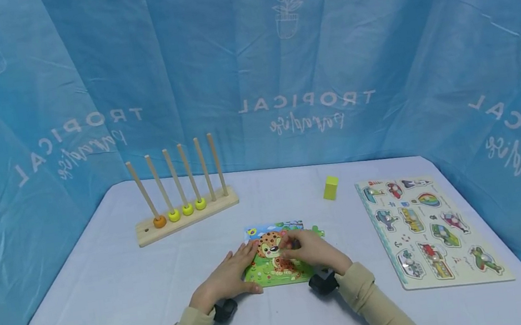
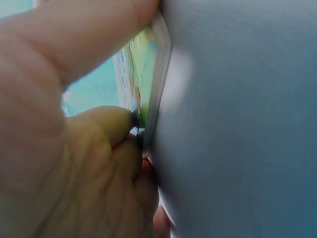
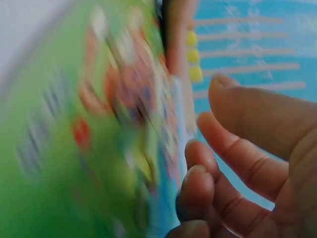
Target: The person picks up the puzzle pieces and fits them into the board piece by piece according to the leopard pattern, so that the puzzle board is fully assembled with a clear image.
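Observation:
A jigsaw puzzle (image 1: 269, 277) with a spotted cartoon leopard lies flat on the table. My left hand (image 1: 229, 275) rests at its left side, fingers extended over the edge and thumb by the near corner. In the left wrist view, the left thumb (image 2: 84, 39) lies along the board's rim. Over the right part of the picture hovers my right hand (image 1: 311, 250), fingers bent. The right wrist view shows a gap between its thumb (image 3: 262, 114) and fingers, with nothing held. Just beyond that hand is a small green piece (image 1: 318, 231), partly hidden.
A wooden peg rack (image 1: 188, 216) with an orange bead and several yellow beads stands back left. The yellow block (image 1: 330, 188) is behind the puzzle to the right. A vehicle peg-puzzle board (image 1: 432, 232) lies at right. Blue curtains (image 1: 246, 63) surround the table.

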Demonstrator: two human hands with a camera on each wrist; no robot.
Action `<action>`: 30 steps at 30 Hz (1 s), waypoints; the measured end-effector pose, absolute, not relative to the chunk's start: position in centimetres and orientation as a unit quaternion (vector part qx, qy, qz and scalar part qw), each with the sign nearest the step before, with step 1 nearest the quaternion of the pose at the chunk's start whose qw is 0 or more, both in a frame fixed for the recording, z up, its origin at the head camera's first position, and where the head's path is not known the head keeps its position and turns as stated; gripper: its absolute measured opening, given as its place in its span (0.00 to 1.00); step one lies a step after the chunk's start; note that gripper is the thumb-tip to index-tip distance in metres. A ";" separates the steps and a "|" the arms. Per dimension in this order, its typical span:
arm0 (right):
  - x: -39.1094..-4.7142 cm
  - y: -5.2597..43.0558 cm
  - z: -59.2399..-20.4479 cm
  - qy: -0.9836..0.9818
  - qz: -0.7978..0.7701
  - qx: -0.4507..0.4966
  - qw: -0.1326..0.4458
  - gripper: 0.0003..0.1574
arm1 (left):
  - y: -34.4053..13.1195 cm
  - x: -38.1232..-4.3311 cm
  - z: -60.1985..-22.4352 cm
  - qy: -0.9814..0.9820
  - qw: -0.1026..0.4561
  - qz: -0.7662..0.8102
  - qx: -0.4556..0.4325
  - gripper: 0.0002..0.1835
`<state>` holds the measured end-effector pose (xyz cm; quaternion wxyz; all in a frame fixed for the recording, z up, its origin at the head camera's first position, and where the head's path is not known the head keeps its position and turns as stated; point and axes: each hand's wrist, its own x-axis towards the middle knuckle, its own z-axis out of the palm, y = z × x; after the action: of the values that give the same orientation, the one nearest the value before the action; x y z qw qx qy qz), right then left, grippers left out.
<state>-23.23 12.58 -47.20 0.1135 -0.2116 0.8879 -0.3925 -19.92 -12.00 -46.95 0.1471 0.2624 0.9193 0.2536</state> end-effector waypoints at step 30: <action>-25.1 19.1 -47.5 0.913 -0.380 -0.133 0.071 0.41 | -12.1 -19.9 -47.0 0.920 0.143 0.252 0.266 0.53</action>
<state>-25.09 19.09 -47.54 0.0707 -0.1329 0.9128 -0.3796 -19.87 -12.08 -47.04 0.1430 0.2658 0.9196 0.2516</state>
